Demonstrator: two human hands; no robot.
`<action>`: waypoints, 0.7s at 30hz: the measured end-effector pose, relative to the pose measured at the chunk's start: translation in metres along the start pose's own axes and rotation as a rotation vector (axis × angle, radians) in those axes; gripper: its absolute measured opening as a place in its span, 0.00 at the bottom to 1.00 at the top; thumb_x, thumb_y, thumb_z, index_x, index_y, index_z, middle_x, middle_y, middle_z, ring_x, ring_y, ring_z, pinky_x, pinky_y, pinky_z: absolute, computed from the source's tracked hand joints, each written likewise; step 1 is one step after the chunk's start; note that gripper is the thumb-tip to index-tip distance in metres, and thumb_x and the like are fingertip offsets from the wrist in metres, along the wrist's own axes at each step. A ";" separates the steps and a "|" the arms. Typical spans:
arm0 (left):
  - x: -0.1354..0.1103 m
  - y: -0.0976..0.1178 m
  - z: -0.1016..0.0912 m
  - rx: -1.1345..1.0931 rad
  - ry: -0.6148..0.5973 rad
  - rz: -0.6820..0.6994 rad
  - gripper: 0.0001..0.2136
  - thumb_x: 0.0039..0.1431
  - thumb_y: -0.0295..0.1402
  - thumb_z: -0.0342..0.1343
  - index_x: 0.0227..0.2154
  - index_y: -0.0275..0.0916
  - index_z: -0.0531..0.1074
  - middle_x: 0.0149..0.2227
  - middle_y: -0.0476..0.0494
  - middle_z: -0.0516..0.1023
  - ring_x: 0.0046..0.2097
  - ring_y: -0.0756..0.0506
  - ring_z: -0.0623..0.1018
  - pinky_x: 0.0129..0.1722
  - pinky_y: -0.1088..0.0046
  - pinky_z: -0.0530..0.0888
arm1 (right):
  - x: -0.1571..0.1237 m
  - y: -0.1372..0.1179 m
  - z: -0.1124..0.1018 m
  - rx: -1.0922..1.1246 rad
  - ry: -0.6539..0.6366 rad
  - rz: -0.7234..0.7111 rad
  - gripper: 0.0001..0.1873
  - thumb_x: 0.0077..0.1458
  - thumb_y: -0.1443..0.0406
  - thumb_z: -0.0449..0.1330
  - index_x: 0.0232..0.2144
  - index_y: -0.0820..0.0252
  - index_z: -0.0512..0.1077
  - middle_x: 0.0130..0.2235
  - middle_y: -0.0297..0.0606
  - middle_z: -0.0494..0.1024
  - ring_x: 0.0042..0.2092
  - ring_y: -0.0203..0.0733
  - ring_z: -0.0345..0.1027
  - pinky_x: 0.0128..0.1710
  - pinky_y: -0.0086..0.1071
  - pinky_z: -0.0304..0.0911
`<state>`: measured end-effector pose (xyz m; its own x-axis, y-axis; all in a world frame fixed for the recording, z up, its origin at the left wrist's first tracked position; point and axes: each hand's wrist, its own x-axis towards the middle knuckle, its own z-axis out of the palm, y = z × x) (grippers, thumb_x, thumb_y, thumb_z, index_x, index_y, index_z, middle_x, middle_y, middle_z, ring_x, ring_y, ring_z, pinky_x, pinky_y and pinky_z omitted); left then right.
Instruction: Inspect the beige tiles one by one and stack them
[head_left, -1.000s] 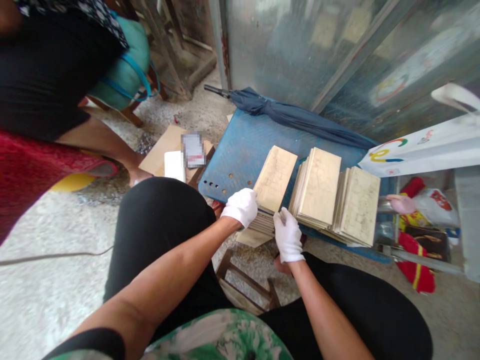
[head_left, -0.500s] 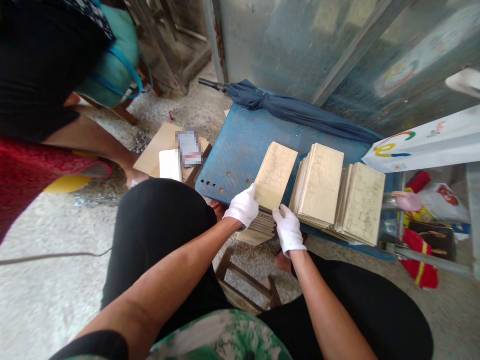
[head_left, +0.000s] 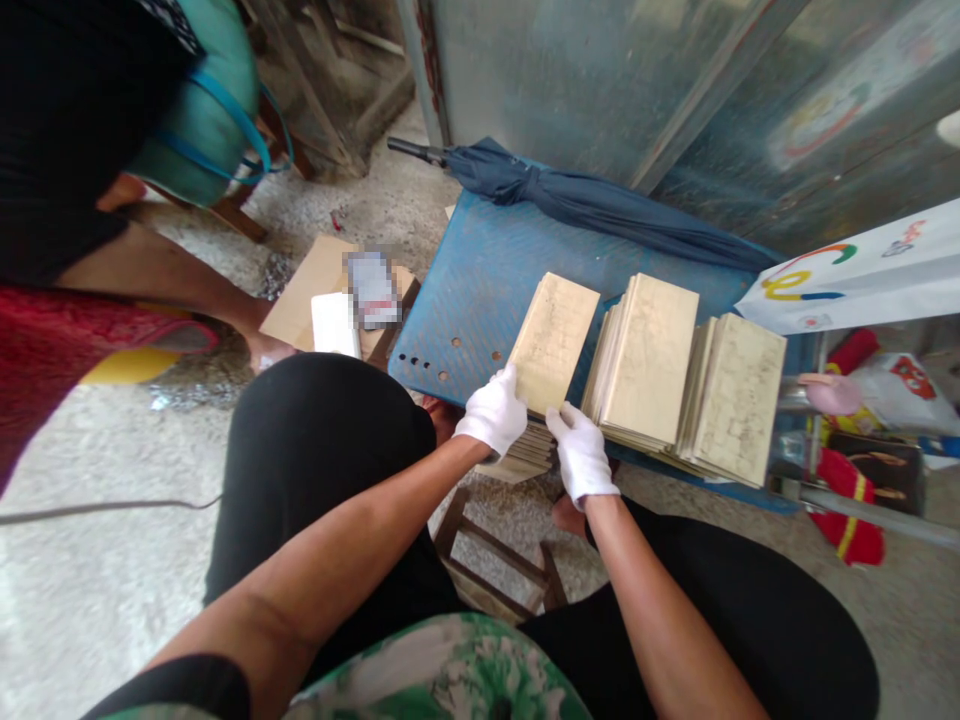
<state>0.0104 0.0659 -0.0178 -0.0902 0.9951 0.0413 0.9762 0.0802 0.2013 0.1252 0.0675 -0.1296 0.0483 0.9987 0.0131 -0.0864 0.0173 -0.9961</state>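
Note:
Thin tan rectangular boards stand in three stacks on a blue table. At the near end of the left stack (head_left: 556,345), my white-gloved left hand (head_left: 495,412) grips the left corner, thumb on top. My gloved right hand (head_left: 581,450) pinches the right near corner, its fingertips at the edge. How many boards they hold I cannot tell. The middle stack (head_left: 651,360) and the right stack (head_left: 739,400), its top stained dark, are just right of my hands. Below the table edge, more layered boards (head_left: 517,460) show partly behind my hands.
A folded dark umbrella (head_left: 600,210) lies along the back of the blue table (head_left: 480,270). At right are a white paper bag (head_left: 862,270) and assorted bags. Cardboard (head_left: 307,290) with a blurred-out item is at left, near another person's leg (head_left: 165,280). A wooden stool (head_left: 499,565) stands below.
The whole view has shifted slightly. Both my hands stay at the near corners of the left stack, and the stacks keep their places on the table.

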 end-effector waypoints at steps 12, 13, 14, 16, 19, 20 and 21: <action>0.007 -0.002 -0.011 -0.074 0.094 -0.099 0.23 0.56 0.34 0.52 0.55 0.37 0.68 0.49 0.36 0.78 0.52 0.38 0.76 0.51 0.67 0.71 | -0.014 -0.031 -0.007 0.169 0.044 0.122 0.26 0.47 0.51 0.64 0.43 0.63 0.77 0.45 0.42 0.79 0.49 0.48 0.70 0.53 0.38 0.63; 0.010 -0.003 -0.014 -0.105 0.109 -0.126 0.23 0.56 0.36 0.53 0.55 0.36 0.69 0.50 0.36 0.77 0.52 0.38 0.76 0.51 0.67 0.70 | -0.015 -0.033 -0.007 0.186 0.063 0.130 0.25 0.47 0.52 0.64 0.42 0.63 0.77 0.45 0.42 0.79 0.49 0.48 0.70 0.53 0.38 0.62; 0.012 -0.003 -0.017 -0.156 0.114 -0.152 0.23 0.56 0.38 0.54 0.54 0.36 0.69 0.50 0.36 0.77 0.52 0.39 0.76 0.51 0.68 0.70 | -0.016 -0.035 -0.007 0.211 0.087 0.143 0.25 0.46 0.52 0.65 0.42 0.63 0.77 0.45 0.42 0.79 0.49 0.47 0.71 0.53 0.38 0.62; 0.015 -0.004 -0.023 -0.320 0.074 -0.193 0.21 0.58 0.42 0.53 0.50 0.34 0.73 0.47 0.37 0.79 0.49 0.40 0.77 0.47 0.70 0.72 | -0.017 -0.036 -0.005 0.281 0.134 0.184 0.25 0.44 0.51 0.66 0.40 0.64 0.77 0.43 0.42 0.80 0.47 0.47 0.72 0.51 0.38 0.64; 0.015 0.000 -0.029 -0.656 -0.088 -0.252 0.22 0.60 0.48 0.50 0.43 0.32 0.75 0.40 0.38 0.81 0.39 0.44 0.79 0.34 0.74 0.73 | -0.014 -0.035 -0.002 0.433 0.143 0.231 0.27 0.43 0.48 0.67 0.37 0.64 0.75 0.37 0.41 0.80 0.41 0.45 0.74 0.45 0.38 0.68; 0.013 0.002 -0.030 -0.752 -0.137 -0.273 0.23 0.60 0.49 0.50 0.42 0.32 0.75 0.39 0.38 0.81 0.36 0.45 0.79 0.29 0.75 0.72 | -0.013 -0.035 -0.001 0.489 0.121 0.241 0.27 0.43 0.48 0.67 0.37 0.64 0.74 0.36 0.41 0.80 0.40 0.45 0.74 0.43 0.38 0.68; 0.011 0.004 -0.031 -0.827 -0.173 -0.293 0.23 0.59 0.49 0.51 0.43 0.32 0.74 0.38 0.39 0.81 0.34 0.47 0.78 0.26 0.77 0.71 | -0.012 -0.036 -0.001 0.543 0.089 0.251 0.28 0.45 0.47 0.66 0.38 0.63 0.74 0.36 0.41 0.80 0.40 0.45 0.74 0.42 0.38 0.69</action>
<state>0.0071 0.0758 0.0140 -0.2172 0.9415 -0.2577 0.4586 0.3315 0.8245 0.1286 0.0553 -0.0941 0.0419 0.9681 -0.2470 -0.6003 -0.1732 -0.7808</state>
